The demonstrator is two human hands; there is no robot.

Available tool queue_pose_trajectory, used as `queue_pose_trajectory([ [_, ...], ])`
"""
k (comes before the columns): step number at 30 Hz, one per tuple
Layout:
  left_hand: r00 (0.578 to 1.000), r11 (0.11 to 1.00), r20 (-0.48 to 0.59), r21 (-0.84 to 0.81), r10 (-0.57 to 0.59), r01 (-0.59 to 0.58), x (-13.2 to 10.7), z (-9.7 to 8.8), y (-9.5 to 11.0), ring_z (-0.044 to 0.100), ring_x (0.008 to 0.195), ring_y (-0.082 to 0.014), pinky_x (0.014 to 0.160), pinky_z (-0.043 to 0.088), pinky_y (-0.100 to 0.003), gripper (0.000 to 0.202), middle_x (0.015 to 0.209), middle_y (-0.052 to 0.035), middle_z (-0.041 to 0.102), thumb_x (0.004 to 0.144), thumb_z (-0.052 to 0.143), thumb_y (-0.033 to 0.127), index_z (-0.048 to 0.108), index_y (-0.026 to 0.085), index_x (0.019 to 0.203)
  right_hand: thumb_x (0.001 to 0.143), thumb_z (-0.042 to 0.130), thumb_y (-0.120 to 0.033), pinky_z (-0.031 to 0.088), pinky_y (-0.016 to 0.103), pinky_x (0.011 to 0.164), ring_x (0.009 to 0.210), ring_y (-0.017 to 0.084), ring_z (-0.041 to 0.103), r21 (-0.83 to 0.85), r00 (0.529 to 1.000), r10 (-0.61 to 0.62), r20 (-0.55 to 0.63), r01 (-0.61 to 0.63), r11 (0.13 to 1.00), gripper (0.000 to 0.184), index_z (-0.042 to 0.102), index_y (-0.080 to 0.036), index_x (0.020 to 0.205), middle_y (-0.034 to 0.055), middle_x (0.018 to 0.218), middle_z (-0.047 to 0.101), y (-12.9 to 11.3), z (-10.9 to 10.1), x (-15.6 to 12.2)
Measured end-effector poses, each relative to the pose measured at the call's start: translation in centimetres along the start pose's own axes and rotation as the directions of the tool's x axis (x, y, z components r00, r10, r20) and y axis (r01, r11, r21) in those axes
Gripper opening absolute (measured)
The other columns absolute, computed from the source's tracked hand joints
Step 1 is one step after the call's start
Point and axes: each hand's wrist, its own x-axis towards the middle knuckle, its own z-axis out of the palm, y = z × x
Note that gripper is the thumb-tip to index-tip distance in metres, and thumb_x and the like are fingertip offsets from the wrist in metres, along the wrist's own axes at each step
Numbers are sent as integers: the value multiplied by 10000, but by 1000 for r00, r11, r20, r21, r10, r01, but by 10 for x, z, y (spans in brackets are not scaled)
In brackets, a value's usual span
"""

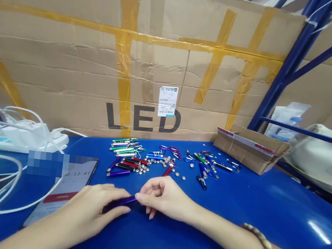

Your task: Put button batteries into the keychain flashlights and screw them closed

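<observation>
In the head view, the left hand (98,204) has its fingers closed around a purple tube (123,202), maybe to keep it from rolling. The tube is low in the middle, over the near part of the blue table (234,208). The right hand (165,196) has its thumb and a finger pinched together at the tube's other end; I cannot tell if a tiny bit is hidden there. Other tubes (125,167) lie side by side beyond the hands, perhaps so they are easy to grab, with little round discs (183,177) near them. A big cardboard wall (70,69) stops the far edge, and a phone (71,187) crowds the left arm. The right side has the most open room.
</observation>
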Motion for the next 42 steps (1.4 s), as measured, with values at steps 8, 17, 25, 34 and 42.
queue_pose_trajectory([
  [8, 998, 999, 60, -9, -37, 38, -6, -7, 25, 641, 871, -204, 733, 466, -264, 220, 939, -13, 682, 871, 402, 232, 616, 258, 914, 607, 739, -429, 400, 167, 463, 484, 66, 515, -151, 993, -110, 44, 115, 982, 352, 535, -152, 683, -46, 546, 546, -5, 6, -12],
  [17, 960, 957, 67, -81, -273, 278, -3, 3, 80, 659, 857, -249, 688, 484, -296, 228, 924, -75, 688, 734, 451, 119, 559, 191, 921, 764, 579, -423, 393, 180, 471, 482, 65, 483, -126, 989, -144, -11, 142, 982, 283, 465, -172, 698, -36, 601, 509, -16, 14, -29],
  [25, 952, 952, 48, -43, -301, 303, 23, 7, 79, 647, 787, -269, 651, 488, -345, 232, 844, -85, 650, 792, 475, 240, 521, 152, 1002, 770, 564, -417, 429, 215, 486, 489, 102, 531, -341, 985, -166, -50, 139, 930, 271, 493, -170, 684, -15, 569, 541, -28, -29, -19],
  [34, 943, 913, -124, 239, -309, 331, 41, -11, -7, 571, 944, -309, 724, 500, -422, 257, 1022, -171, 534, 899, 351, 216, 511, 88, 1055, 738, 649, -216, 354, 237, 516, 670, 173, 603, -937, 859, -375, -348, -307, 166, 123, 576, -184, 645, 30, 743, 648, -41, -127, -12],
  [42, 989, 999, -142, 26, -40, 44, 28, -7, -10, 567, 1012, -223, 861, 471, -378, 361, 1133, -122, 572, 902, 307, 121, 407, 161, 1247, 868, 484, -227, 462, 282, 654, 930, 217, 608, -952, 860, -409, -305, -286, 109, 202, 637, -209, 998, 82, 1014, 643, -33, -96, -7],
])
